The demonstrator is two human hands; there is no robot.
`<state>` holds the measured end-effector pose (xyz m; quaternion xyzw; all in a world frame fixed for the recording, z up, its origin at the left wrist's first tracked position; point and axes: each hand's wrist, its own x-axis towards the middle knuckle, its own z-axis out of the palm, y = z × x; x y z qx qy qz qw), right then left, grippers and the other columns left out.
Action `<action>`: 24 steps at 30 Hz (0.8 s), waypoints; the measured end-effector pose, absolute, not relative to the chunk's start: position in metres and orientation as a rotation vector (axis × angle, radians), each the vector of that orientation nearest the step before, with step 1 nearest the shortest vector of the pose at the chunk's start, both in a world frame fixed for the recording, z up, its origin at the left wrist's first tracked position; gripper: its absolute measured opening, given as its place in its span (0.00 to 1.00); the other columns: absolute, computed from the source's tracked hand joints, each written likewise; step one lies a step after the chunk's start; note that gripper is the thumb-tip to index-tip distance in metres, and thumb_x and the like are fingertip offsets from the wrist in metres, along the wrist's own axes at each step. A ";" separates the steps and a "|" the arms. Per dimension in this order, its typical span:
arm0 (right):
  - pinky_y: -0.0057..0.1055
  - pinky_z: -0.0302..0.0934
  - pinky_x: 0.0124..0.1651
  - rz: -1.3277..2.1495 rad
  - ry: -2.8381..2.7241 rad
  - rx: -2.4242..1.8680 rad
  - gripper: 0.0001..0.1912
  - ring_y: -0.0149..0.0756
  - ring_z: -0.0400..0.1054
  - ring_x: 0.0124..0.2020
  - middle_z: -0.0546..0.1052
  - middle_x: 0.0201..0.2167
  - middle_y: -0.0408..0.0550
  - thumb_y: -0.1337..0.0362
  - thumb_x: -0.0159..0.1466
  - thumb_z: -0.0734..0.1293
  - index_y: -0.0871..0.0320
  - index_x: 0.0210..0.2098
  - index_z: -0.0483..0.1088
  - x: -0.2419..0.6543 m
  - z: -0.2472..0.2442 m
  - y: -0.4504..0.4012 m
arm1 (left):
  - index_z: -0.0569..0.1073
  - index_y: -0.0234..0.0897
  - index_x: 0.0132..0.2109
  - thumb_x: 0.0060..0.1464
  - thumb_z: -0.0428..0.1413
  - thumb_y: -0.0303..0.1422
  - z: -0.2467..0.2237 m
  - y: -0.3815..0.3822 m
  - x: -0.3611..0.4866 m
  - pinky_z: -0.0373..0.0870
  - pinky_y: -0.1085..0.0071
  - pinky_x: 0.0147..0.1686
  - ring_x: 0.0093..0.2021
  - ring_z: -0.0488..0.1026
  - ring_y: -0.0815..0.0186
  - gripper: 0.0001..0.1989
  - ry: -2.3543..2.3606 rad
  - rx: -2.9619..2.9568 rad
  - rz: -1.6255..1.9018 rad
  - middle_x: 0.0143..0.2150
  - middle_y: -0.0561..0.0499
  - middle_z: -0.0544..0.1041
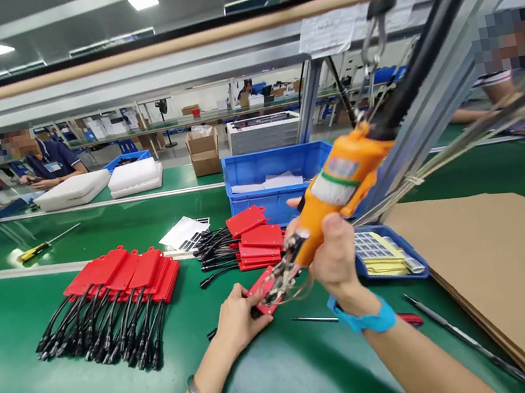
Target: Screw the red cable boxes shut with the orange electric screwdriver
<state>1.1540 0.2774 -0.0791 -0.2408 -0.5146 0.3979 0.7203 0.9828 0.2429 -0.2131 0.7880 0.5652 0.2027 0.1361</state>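
My right hand is wrapped round an orange power screwdriver, which hangs from above and slants down to the left. Its tip end is over a red flat part on the green bench. My left hand grips the near left side of that part, thumb and fingers on its edge. Behind it lies a small stack of red parts with black cables pointing left. A larger row of red parts with black cables is spread at the left.
A blue bin stands behind; a blue tray with yellow sheets sits right. Cardboard covers the right side. Screwdrivers and a metal rod tool lie about. People are beyond the bench.
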 end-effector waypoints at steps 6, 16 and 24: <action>0.27 0.65 0.26 0.877 -1.208 -0.537 0.23 0.30 0.68 0.23 0.73 0.24 0.42 0.48 0.62 0.61 0.58 0.48 0.69 1.177 -0.039 0.325 | 0.73 0.50 0.54 0.43 0.63 0.44 -0.188 0.232 0.957 0.67 0.65 0.42 0.43 0.70 0.56 0.28 1.613 2.197 0.408 0.44 0.47 0.73; 0.36 0.60 0.55 0.468 -1.843 -1.166 0.27 0.40 0.67 0.53 0.71 0.54 0.53 0.56 0.63 0.60 0.58 0.60 0.59 1.232 -0.081 0.298 | 0.58 0.38 0.65 0.50 0.55 0.40 -0.196 0.265 1.005 0.58 0.60 0.58 0.59 0.62 0.51 0.35 1.568 2.317 0.413 0.61 0.41 0.65; 0.50 0.56 0.54 0.261 -1.949 -2.127 0.20 0.55 0.65 0.52 0.75 0.45 0.58 0.76 0.50 0.65 0.58 0.42 0.73 1.313 -0.178 0.193 | 0.71 0.40 0.56 0.44 0.53 0.34 -0.247 0.319 1.019 0.69 0.66 0.49 0.45 0.74 0.57 0.29 1.365 2.495 0.533 0.46 0.44 0.74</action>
